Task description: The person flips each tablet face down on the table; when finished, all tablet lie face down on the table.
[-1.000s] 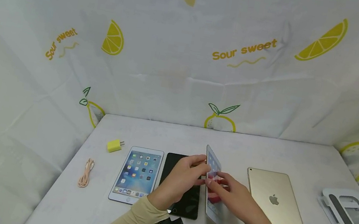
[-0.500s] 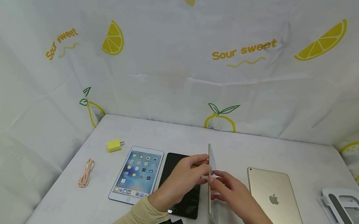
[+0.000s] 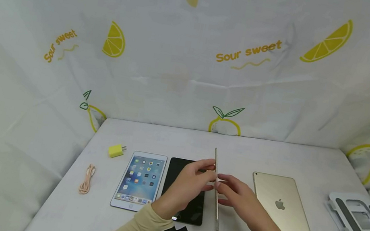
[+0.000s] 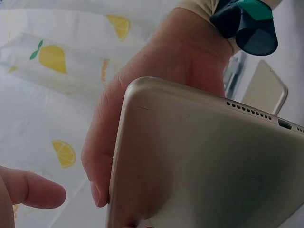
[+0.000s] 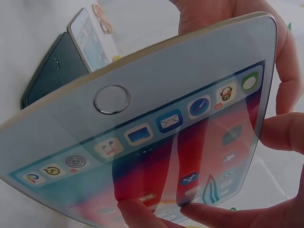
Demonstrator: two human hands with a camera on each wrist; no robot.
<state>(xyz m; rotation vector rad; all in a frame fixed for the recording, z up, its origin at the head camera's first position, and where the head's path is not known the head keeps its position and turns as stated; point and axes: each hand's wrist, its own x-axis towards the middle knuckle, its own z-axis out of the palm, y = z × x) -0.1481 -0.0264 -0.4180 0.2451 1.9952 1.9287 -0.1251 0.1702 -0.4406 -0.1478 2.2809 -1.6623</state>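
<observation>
A gold-backed tablet [image 3: 216,208] stands on edge between the two hands, almost a thin line in the head view. My left hand [image 3: 190,182] grips it from the left, its fingers at the upper part. From the other side my right hand [image 3: 239,196] pinches the tablet's edge. In the right wrist view the lit screen [image 5: 156,137] shows app icons and a round home button, with right fingertips [image 5: 137,213] touching the glass. The left wrist view shows the plain gold back [image 4: 204,152] with speaker holes and a charging port.
Left of the hands lie a black tablet [image 3: 193,209] and a white tablet [image 3: 141,177] with its screen lit. A yellow charger plug [image 3: 115,151] and a coiled pink cable [image 3: 86,181] sit farther left. At right are a gold tablet [image 3: 281,209] face down and a white stand [image 3: 365,223].
The held tablet has turned from showing its screen at a slant to edge-on, its lower end swinging left. Both hands stay in about the same place on it.
</observation>
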